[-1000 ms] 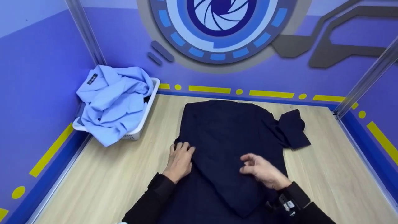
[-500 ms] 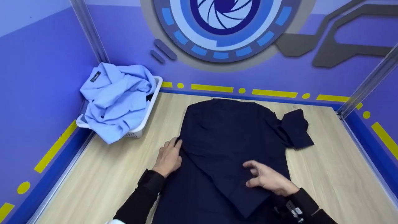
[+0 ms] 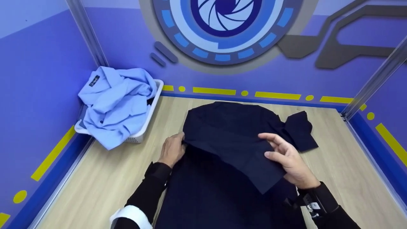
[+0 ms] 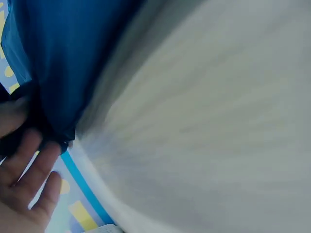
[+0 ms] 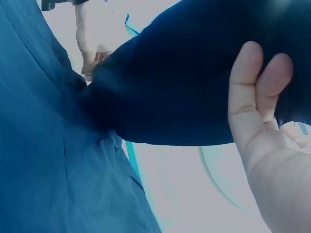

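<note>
A dark navy shirt (image 3: 222, 117) lies on the table, with one sleeve (image 3: 235, 156) folded across its body and raised off it. At the shirt's left edge, my left hand (image 3: 172, 149) pinches the cloth where the fold begins; the left wrist view shows bunched fabric (image 4: 63, 63) between thumb and fingers. My right hand (image 3: 291, 162) is at the sleeve's free end, its thumb and index finger apart above the cloth. From below, the right wrist view shows its other fingers (image 5: 245, 92) nearly straight against the raised sleeve (image 5: 170, 87).
A white basket (image 3: 152, 113) holding a crumpled light blue shirt (image 3: 117, 101) stands in the back left corner. The shirt's other sleeve (image 3: 300, 130) sticks out to the right. Purple walls (image 3: 270, 76) enclose the wooden table (image 3: 343, 171) on the visible sides.
My left hand has shifted left and now pinches the edge. My right hand has risen up and right, and the folded sleeve has lifted with it, its tip moving toward the back.
</note>
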